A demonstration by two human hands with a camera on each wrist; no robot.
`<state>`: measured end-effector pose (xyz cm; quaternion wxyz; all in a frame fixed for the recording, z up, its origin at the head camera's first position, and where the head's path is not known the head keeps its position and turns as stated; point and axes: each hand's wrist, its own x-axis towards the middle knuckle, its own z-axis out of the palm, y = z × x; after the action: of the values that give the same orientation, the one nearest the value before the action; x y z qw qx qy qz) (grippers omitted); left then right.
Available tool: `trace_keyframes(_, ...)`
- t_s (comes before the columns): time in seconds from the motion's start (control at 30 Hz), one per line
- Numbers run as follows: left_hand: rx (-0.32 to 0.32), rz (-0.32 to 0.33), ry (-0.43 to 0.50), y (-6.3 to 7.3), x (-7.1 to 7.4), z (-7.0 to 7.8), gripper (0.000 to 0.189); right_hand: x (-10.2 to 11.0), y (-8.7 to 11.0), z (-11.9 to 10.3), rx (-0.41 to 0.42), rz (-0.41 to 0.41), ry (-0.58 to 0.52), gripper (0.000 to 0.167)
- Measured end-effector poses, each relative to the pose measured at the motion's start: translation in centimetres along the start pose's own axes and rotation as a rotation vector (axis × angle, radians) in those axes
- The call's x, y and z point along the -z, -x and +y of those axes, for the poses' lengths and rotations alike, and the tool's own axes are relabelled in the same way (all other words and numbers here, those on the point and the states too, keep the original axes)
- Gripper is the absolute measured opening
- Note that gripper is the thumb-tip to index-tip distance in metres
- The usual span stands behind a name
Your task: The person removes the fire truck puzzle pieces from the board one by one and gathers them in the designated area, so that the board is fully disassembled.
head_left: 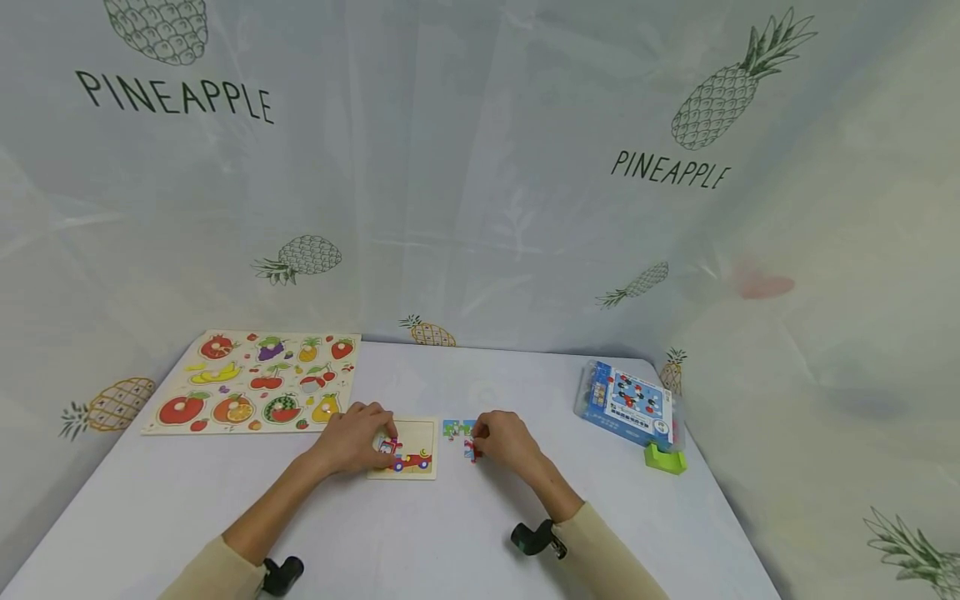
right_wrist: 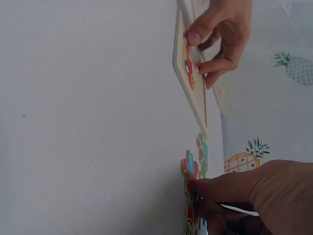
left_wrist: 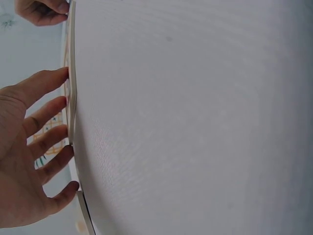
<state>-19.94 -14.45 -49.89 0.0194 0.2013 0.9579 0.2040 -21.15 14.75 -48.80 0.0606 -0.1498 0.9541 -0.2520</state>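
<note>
A small wooden puzzle board lies on the table with a red truck picture in its lower part. My left hand rests on the board's left side, with thumb and fingers spread and touching it, as the left wrist view shows too. To the right of the board lie green and blue jigsaw pieces. Among them, my right hand pinches a jigsaw piece between thumb and fingers. Red and blue pieces show beside its thumb in the right wrist view; the pinched piece is mostly hidden.
A large fruit puzzle board lies at the back left, near my left hand. At the back right is a blue plastic box, with a light green block against its front. A pineapple-print curtain hangs behind the white table.
</note>
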Motion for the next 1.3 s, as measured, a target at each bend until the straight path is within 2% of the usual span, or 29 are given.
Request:
trace_keyframes(0.2,-0.004,-0.011,-0.012,0.0,-0.1,-0.1,0.029,0.0,0.1,0.0,0.003,0.005,0.005,0.004)
trace_keyframes(0.43,-0.052,-0.049,-0.001,0.3,0.1,-0.4,0.030,-0.1,-0.1,-0.2,0.020,0.033,-0.004,0.004)
trace_keyframes(0.73,-0.067,-0.069,0.008,0.5,0.5,-0.3,0.035,-1.1,-0.8,-2.7,0.070,0.000,-0.090,0.004)
trace_keyframes(1.1,-0.070,-0.068,-0.001,0.5,0.4,-0.4,0.065,-3.5,-2.5,-5.8,0.113,-0.110,-0.149,0.015)
trace_keyframes(1.3,-0.069,-0.073,-0.017,0.6,0.3,-0.6,0.072,-4.5,-3.2,-7.1,0.153,-0.132,-0.121,0.023)
